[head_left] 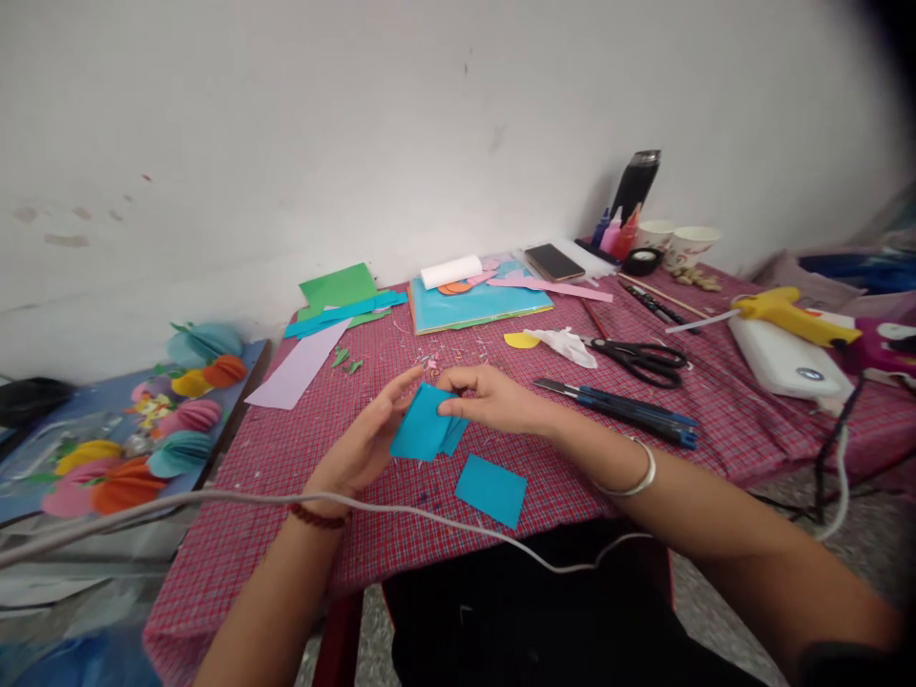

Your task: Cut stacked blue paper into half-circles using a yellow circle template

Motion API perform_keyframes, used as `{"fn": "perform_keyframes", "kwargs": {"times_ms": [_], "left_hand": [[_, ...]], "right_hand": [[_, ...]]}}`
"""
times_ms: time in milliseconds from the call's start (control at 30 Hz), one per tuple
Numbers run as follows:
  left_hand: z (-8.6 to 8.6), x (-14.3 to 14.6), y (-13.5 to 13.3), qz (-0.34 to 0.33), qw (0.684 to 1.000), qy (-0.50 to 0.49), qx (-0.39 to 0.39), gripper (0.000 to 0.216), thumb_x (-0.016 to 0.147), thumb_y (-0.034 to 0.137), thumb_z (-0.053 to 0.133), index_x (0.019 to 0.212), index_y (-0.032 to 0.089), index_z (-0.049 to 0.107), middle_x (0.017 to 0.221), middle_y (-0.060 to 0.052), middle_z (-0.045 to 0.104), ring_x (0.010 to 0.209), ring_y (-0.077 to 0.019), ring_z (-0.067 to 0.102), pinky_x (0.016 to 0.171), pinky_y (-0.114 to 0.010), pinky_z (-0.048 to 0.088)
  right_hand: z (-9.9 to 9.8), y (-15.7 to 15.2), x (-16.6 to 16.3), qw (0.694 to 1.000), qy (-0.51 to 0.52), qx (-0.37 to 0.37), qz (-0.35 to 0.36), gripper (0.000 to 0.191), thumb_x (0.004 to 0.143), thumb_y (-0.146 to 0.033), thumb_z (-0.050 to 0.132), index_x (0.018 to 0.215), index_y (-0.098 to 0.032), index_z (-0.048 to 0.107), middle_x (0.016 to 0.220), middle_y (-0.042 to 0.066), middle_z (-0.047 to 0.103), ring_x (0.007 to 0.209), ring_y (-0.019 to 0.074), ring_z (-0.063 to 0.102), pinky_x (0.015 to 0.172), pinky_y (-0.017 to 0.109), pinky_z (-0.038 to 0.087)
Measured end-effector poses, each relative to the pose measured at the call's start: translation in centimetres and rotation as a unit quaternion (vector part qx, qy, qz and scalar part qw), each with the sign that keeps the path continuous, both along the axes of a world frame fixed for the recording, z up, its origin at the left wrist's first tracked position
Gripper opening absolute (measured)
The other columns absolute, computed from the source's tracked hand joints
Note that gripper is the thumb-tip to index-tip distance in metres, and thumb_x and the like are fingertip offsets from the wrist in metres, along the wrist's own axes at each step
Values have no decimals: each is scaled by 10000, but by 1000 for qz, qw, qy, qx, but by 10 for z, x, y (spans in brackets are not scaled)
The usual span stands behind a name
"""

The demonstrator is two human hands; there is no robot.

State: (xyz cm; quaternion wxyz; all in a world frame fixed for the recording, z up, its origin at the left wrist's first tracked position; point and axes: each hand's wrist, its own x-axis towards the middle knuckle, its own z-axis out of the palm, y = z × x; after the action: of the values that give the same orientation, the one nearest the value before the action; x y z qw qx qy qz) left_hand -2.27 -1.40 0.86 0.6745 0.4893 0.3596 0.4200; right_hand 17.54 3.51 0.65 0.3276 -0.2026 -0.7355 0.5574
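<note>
A small stack of blue paper rectangles (421, 425) is tilted above the checked tablecloth, a few sheets fanned out at its right side. My right hand (490, 401) pinches the stack at its upper right, thumb on the front. Against the left edge of the stack is my left hand (362, 444), fingers stretched out and palm turned toward the paper; its fingertips are partly behind the sheets. One more blue paper rectangle (492, 490) lies flat on the cloth below my right hand.
To the right lie a utility knife (622, 412), black scissors (636, 361) and a yellow glue gun (794, 315). Coloured paper sheets (472, 307) and a phone (553, 262) are at the back. A white cable (444, 520) crosses in front. Paper ornaments (129, 487) lie left.
</note>
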Motion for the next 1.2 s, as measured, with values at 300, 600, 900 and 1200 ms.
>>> {"fn": "perform_keyframes", "kwargs": {"times_ms": [300,600,900,1200], "left_hand": [[-17,18,7,104,990,39,84,650,801,659,419,1253,197,493,1200,-150,581,1085,-286,573,869,-430,472],[-25,37,-6,230,818,243,468,1127,497,297,856,1389,387,173,1420,-85,351,1332,-332,312,1068,-520,284],[-18,23,4,353,873,164,295,553,718,219,665,1224,260,445,824,19,537,792,-163,586,852,-376,469],[-17,-10,25,323,940,-16,109,337,655,157,630,982,207,568,655,40,544,578,-107,528,636,-280,472]], "right_hand": [[-6,3,-6,926,200,-316,-43,212,731,-323,679,725,-158,547,643,-25,575,568,86,519,601,236,446],[-17,-17,-24,879,173,-437,81,147,712,-213,691,774,-156,571,695,-15,604,598,89,544,576,213,448],[-4,-9,2,983,-126,56,123,128,773,-171,623,892,-167,579,830,-2,604,750,120,546,711,261,443],[4,-26,10,819,-421,355,162,344,677,-228,723,994,-170,606,941,76,603,861,211,536,686,304,401]]}}
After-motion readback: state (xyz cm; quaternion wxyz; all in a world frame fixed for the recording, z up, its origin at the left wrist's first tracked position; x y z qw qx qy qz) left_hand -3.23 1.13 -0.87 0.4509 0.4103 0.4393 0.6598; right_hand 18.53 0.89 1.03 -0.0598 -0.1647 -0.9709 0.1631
